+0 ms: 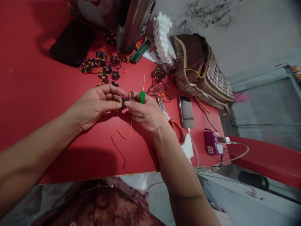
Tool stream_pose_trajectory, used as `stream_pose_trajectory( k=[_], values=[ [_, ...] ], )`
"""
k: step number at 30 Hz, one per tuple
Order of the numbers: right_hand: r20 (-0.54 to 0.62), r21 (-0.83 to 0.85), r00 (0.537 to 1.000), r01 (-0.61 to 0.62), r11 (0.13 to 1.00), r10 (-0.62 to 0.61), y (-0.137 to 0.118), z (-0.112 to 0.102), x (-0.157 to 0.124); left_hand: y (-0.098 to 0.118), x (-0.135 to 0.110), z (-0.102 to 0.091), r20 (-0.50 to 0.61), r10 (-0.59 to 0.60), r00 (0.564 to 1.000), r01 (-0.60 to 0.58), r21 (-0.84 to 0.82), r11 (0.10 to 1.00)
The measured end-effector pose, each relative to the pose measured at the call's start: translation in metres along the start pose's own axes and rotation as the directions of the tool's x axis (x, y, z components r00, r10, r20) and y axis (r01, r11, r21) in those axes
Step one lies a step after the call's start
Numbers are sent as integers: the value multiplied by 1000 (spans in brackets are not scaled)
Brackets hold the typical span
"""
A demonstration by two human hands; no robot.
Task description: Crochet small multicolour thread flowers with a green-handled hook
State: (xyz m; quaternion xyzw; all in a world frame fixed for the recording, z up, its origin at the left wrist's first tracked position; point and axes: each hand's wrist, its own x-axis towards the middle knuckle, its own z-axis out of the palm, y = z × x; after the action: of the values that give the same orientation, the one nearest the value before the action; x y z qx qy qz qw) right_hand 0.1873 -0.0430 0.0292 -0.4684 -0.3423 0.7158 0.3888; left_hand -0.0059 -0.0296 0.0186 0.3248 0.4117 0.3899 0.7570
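Observation:
Between both hands is a small crocheted piece (121,101) of multicoloured yarn. My left hand (98,102) pinches one side of it with thumb and fingers. My right hand (145,111) grips its other side, and a crochet hook (142,96) with a green handle is tucked in the same hand, its metal tip pointing up. A loose yarn tail (124,137), orange turning dark, hangs from the piece onto the red table (77,150). Just beyond the hands lie several finished-looking crocheted flowers (101,64) in the same colours.
Right of the hands are a tangle of yarn (160,78), orange-handled scissors (175,125), a charging phone (186,111) and a purple power adapter (213,142). Farther back stand a metal bottle (133,28), a green cutter (139,51), a dark pouch (72,42) and a brown bag (199,69).

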Motion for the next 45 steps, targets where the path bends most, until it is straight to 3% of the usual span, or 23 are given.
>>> stream_pose_trajectory(
  k=[10, 16, 22, 25, 29, 32, 35, 45],
  values=[
    [-139, 44, 981, 139, 989, -132, -4, -14, 2, 4, -1, 4, -101, -75, 992, 81, 53, 995],
    [-161, 37, 982, 102, 994, -95, -5, -16, 2, 4, -1, 4, -95, -87, 992, 96, 88, 992],
    [-49, 153, 999, -11, 988, 19, -8, -15, 2, 1, 0, 0, -31, -90, 995, 93, 102, 990],
    [-7, 185, 1000, -6, 983, 7, -9, -13, 1, 2, -2, 2, -47, -105, 993, 109, 90, 990],
    [-98, 102, 988, 126, 987, -116, -6, -8, -3, 4, -3, 2, -34, -103, 994, 105, 83, 991],
    [-224, -25, 943, 245, 969, -245, -1, -3, -5, 3, -3, 1, -6, -84, 996, 85, 89, 992],
    [-276, -148, 905, 293, 945, -323, 3, 0, -5, 3, -2, 1, 13, -97, 995, 96, 83, 992],
    [-294, -206, 901, 264, 942, -317, 2, 0, -6, 3, -1, 1, 2, -143, 990, 143, 17, 990]
  ],
)
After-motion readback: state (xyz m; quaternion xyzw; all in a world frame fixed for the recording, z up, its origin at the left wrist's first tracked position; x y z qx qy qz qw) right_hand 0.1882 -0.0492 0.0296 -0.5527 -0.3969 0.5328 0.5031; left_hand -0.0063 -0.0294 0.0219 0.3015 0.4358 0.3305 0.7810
